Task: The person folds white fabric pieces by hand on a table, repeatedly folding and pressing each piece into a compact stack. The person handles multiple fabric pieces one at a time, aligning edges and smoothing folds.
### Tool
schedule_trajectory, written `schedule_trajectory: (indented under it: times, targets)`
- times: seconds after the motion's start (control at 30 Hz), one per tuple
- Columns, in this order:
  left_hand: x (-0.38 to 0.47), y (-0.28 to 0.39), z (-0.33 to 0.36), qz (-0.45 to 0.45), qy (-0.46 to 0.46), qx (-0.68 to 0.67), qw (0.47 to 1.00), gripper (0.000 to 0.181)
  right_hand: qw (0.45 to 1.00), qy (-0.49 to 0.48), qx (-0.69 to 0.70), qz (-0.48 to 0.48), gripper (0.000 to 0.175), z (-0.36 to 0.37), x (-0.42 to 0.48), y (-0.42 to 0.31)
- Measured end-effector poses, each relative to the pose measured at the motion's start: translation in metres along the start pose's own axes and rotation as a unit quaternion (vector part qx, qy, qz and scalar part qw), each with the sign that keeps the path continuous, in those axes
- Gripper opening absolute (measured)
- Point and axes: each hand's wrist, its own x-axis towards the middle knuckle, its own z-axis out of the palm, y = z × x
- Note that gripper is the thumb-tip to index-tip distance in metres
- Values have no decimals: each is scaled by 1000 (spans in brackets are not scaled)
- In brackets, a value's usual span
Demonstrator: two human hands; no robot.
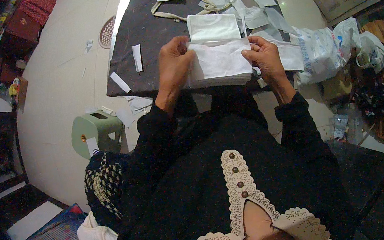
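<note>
A white folded cloth-like sheet (220, 59) is held stretched by its two upper corners, over a stack of similar white pieces (225, 80) at the near edge of a dark table. My left hand (176, 59) pinches its left corner between thumb and fingers. At the right corner, my right hand (264, 54) grips the same sheet with thumb and fingertips. Just beyond it lies another white folded piece (213, 27). More white pieces (289, 55) lie to the right of my right hand.
The dark table (131, 27) holds a cream fabric strap (169, 15), loose thin white sheets (246, 3) and narrow white strips (137, 58). White plastic bags (322, 50) adjoin its right side. A green plastic stool (85, 132) stands on the tiled floor at left, near scattered scraps.
</note>
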Motion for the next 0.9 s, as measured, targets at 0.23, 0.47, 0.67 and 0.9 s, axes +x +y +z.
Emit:
schedule_trajectory:
  times: [0.23, 0.47, 0.67, 0.9]
  targets:
    - [3, -1, -2, -24, 20, -5, 1000, 41, 998, -42, -44, -7, 44, -3, -2, 1]
    - [-5, -4, -9, -22, -9, 16, 1000, 52, 999, -21, -43, -4, 44, 1, -3, 2]
    - [-18, 5, 6, 293, 139, 354, 877, 49, 1000, -2, -30, 1, 43, 4, -5, 0]
    - [-14, 3, 40, 349, -86, 454, 816, 70, 999, -5, -39, -12, 41, 1, -7, 2]
